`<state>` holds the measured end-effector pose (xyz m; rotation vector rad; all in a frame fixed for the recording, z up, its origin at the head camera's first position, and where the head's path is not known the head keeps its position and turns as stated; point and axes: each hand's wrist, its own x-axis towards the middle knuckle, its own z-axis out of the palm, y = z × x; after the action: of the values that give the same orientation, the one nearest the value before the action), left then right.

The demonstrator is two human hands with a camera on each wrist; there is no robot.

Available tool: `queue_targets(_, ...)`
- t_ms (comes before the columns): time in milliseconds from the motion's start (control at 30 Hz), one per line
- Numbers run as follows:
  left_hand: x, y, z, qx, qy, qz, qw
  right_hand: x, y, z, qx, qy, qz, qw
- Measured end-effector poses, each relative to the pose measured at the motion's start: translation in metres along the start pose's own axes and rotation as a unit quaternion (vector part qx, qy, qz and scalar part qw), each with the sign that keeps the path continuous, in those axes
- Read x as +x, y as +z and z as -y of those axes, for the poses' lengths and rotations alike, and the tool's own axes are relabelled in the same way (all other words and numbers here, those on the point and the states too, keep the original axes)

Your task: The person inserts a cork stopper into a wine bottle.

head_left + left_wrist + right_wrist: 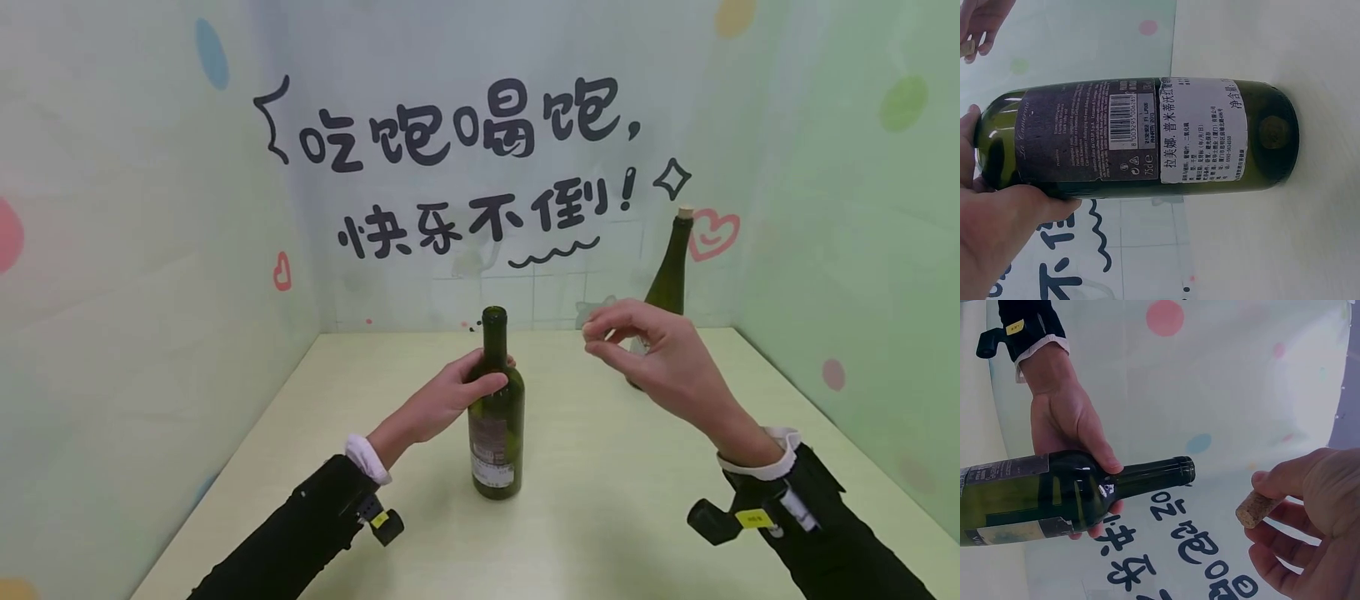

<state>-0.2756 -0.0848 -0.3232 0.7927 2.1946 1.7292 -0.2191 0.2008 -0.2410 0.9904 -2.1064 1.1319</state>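
Fingers [487,384] curled, our left hand [446,392] grips a green bottle [498,429] around its shoulder, upright in front of us; further right we've got a cork [1254,510] pinched in our right hand [667,358], with a corked bottle [670,279] behind.

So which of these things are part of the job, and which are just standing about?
Part of the job:
uncorked bottle, gripped by the left fingers
cork, pinched in the right fingers

Apparently just there:
corked bottle, farther back on the right
decorated wall
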Motion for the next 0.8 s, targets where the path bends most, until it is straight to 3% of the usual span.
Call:
queue_targets(400,-0.013,0.030,-0.010,-0.019,0.010,0.041,0.9989,0.013,0.002,0.028,0.006,-0.048,-0.025,0.9985)
queue_targets(600,-0.020,0.047,-0.015,-0.023,0.013,0.042,0.9988,0.020,-0.001,0.051,0.018,-0.056,-0.034,0.9977)
queue_targets(800,-0.025,0.061,-0.021,-0.025,0.008,0.030,0.9992,0.024,0.000,0.048,0.038,-0.068,-0.035,0.9963)
